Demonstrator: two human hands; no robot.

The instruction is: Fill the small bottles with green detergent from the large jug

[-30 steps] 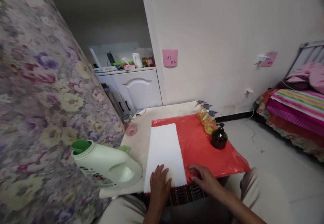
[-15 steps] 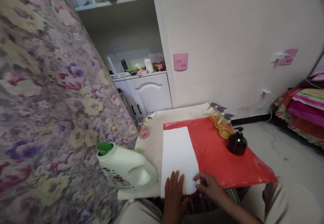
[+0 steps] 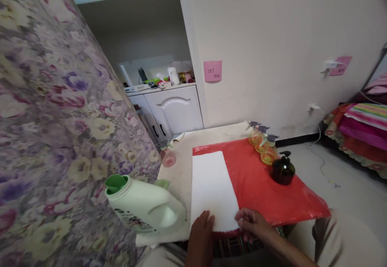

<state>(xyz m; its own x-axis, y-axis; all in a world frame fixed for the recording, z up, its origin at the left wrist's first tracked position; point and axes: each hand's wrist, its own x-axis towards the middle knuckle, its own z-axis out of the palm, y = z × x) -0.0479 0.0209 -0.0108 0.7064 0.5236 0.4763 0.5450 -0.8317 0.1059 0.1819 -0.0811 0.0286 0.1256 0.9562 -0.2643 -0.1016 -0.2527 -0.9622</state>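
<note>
A white folded cloth (image 3: 211, 182) with a wavy right edge lies lengthwise on a red plastic sheet (image 3: 256, 194). My left hand (image 3: 201, 234) is at the cloth's near left corner, its fingers drawn together on the edge, partly hiding that corner. At the near right corner, my right hand (image 3: 252, 223) pinches the cloth's edge between thumb and fingers. Left of the cloth stands a pale green jug (image 3: 151, 206) with a green open mouth. A dark pump bottle (image 3: 282, 170) rests on the red sheet's right side.
Several yellow spray bottles (image 3: 268, 154) line the table's far right edge. A pink spray bottle (image 3: 168, 158) stands at the far left of the cream-covered table (image 3: 178, 170). A floral curtain (image 3: 75, 138) hangs on the left. Behind are a white cabinet (image 3: 178, 110) and a wall.
My left hand has slid from lying flat on the cloth to its near left corner, fingers drawing in. My right hand stays at the right edge. The view has shifted slightly.
</note>
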